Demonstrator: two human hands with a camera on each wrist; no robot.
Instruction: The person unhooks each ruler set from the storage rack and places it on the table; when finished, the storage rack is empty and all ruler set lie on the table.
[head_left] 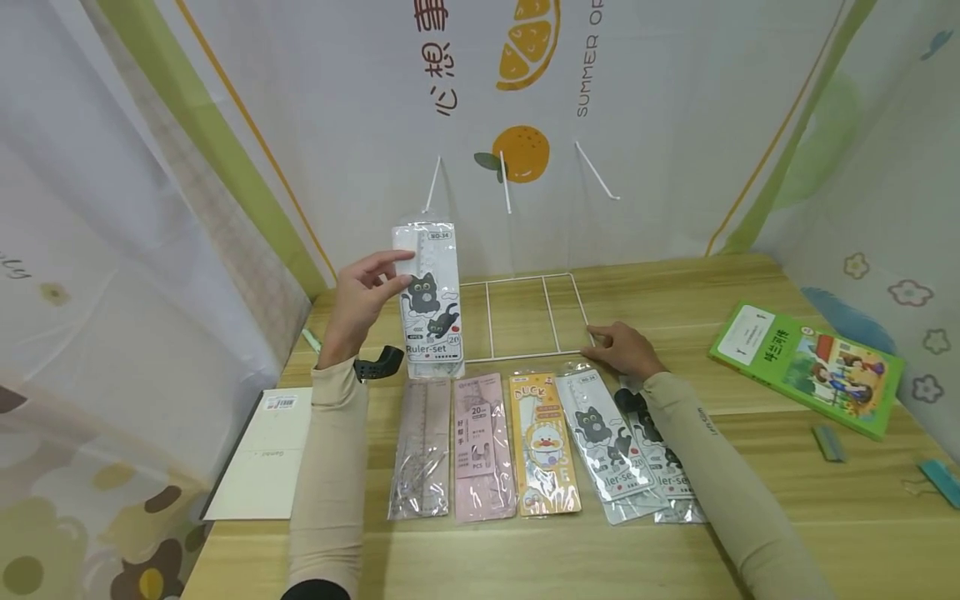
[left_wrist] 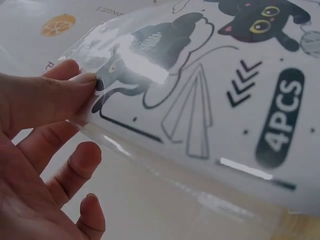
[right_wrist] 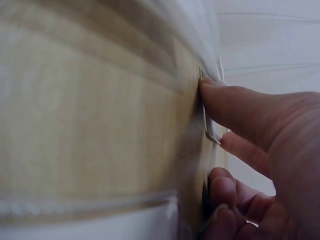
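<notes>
My left hand [head_left: 363, 296] pinches the left edge of a ruler-set pack [head_left: 431, 300], a clear sleeve with black cats printed on white. The pack stands upright, its top edge meeting the tip of the left white prong [head_left: 432, 185] in the head view. In the left wrist view, thumb and index finger grip the pack's shiny film [left_wrist: 150, 95] while the other fingers curl loosely below. Low on the table, my right hand [head_left: 626, 350] pinches the front right corner of a white wire rack [head_left: 525, 357]. The thumb lies on that wire in the right wrist view.
In front of the rack lie a pale pack [head_left: 420, 450], a pink pack [head_left: 486, 492], an orange duck pack [head_left: 546, 442] and two overlapping cat packs [head_left: 603, 433]. A green book [head_left: 806, 367] lies right; a white pad [head_left: 258, 467] lies left. Two more prongs [head_left: 505, 183] jut behind.
</notes>
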